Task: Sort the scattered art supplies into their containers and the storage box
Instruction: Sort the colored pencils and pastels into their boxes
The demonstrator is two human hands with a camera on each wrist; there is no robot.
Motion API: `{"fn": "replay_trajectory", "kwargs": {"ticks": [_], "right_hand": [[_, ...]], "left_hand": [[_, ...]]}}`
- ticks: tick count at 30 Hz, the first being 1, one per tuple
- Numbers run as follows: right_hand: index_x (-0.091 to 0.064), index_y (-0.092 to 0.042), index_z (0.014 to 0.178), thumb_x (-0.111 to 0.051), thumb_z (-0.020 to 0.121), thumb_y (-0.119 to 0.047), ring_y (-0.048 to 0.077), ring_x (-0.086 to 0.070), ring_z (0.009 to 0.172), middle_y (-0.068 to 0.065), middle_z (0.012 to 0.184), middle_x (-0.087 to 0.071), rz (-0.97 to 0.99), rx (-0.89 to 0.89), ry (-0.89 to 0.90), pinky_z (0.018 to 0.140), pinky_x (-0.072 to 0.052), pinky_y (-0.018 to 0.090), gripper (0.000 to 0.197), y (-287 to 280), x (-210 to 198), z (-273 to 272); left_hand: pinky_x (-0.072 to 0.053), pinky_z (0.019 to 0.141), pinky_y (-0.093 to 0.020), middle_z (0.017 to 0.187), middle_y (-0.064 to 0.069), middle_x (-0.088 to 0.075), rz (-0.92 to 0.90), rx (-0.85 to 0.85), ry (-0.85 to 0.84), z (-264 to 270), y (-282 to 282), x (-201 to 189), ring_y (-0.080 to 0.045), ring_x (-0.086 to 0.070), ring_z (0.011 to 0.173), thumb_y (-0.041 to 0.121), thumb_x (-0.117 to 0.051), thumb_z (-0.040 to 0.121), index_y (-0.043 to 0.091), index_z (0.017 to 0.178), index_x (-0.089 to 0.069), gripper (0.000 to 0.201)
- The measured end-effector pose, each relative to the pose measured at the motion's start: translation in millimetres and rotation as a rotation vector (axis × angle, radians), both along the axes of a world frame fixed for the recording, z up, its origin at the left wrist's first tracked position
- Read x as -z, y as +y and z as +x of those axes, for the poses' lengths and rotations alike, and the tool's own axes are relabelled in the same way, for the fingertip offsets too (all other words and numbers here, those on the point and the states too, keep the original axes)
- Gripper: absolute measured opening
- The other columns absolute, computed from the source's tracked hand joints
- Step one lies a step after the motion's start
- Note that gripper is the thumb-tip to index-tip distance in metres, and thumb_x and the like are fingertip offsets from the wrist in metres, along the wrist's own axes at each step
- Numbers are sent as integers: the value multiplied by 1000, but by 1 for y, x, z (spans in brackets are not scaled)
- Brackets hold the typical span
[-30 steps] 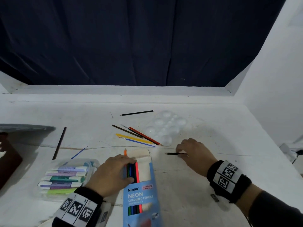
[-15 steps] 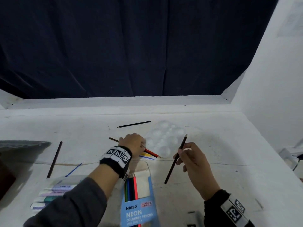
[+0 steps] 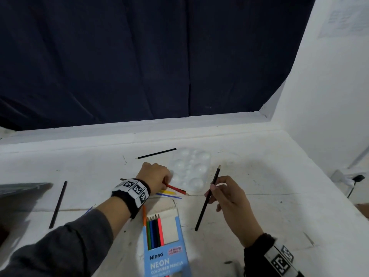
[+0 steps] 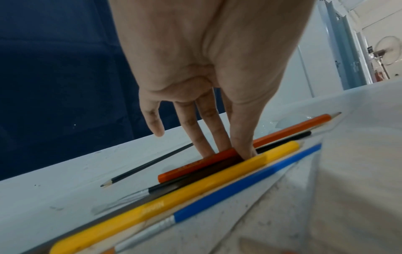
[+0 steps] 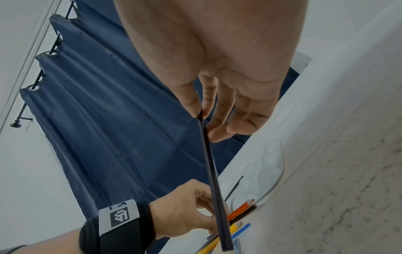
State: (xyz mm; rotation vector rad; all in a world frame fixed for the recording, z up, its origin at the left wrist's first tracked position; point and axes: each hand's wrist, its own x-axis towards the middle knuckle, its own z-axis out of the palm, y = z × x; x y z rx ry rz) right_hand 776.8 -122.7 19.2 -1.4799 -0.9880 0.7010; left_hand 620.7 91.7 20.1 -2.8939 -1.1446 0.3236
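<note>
On the white table (image 3: 259, 196), just in front of the clear plastic paint palette (image 3: 189, 168), your left hand (image 3: 153, 174) reaches down onto a small cluster of loose pencils: its fingertips (image 4: 245, 153) press on the orange-red pencil (image 4: 282, 132) and the dark brown pencil (image 4: 195, 177) beside it, thumb and fingers closing to pinch them, though nothing is lifted yet. A yellow pencil (image 4: 174, 197) and a blue-handled brush (image 4: 250, 180) lie alongside, touching or nearly so. Your right hand (image 3: 231, 198) is raised off the table, fingers clamped on a thin black pencil (image 3: 207, 198) held tilted, point up. The open blue cardboard pencil box (image 3: 165, 254), part filled, lies near you between both hands. To do this well, roll the pencils together against your thumb before lifting, so none skids toward the palette, then slide them in flat, tips matching those already boxed.
</note>
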Motion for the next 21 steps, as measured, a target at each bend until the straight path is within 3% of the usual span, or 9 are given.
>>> {"fn": "replay_trajectory", "kwargs": {"ticks": [5, 8, 11, 15, 18, 21], "right_hand": [[-55, -17, 94, -52, 100, -18, 20, -67, 75, 4, 83, -73, 17, -12, -11, 59, -48, 37, 7, 3, -1, -2], [-56, -16, 97, -52, 101, -18, 20, -67, 76, 4, 83, -72, 28, -15, -14, 60, -49, 38, 6, 5, -5, -2], [-56, -16, 97, -52, 101, -19, 20, -68, 77, 4, 84, -72, 32, -15, -8, 61, -51, 36, 6, 9, -9, -2], [-56, -16, 98, -52, 101, -21, 19, -69, 77, 2, 85, -72, 27, -42, -22, 63, -53, 37, 7, 14, -11, -6], [-55, -17, 99, -51, 101, -20, 18, -69, 77, 1, 85, -73, 28, -72, -38, 62, -52, 35, 5, 17, -11, -9], [-53, -18, 99, -52, 100, -16, 16, -69, 76, 1, 85, -73, 14, -116, -58, 61, -51, 32, 2, 23, -9, -13]], "left_hand": [[-20, 107, -43, 90, 14, -60, -49, 0, -68, -3, 0, 0, -12, -57, 101, 27, -69, 87, 27, 89, -62, 7], [-26, 104, -42, 90, 13, -58, -8, -25, -229, -7, -3, -13, -13, -58, 98, 35, -65, 91, 29, 91, -61, 7], [-35, 99, -38, 91, 15, -65, -71, -86, -535, -15, -14, -29, -9, -62, 90, 36, -67, 92, 31, 87, -62, 9], [-50, 73, -20, 86, 12, -68, -293, -197, -972, -33, -47, -41, -5, -62, 75, 29, -73, 90, 33, 83, -64, 12], [-54, 75, -26, 85, 8, -70, -351, -305, -1151, -50, -67, -35, -13, -66, 79, 25, -73, 89, 29, 89, -69, 6], [-57, 82, -38, 84, -1, -73, -477, -385, -1171, -64, -79, -19, -17, -71, 81, 22, -74, 89, 26, 96, -67, 11]]}}
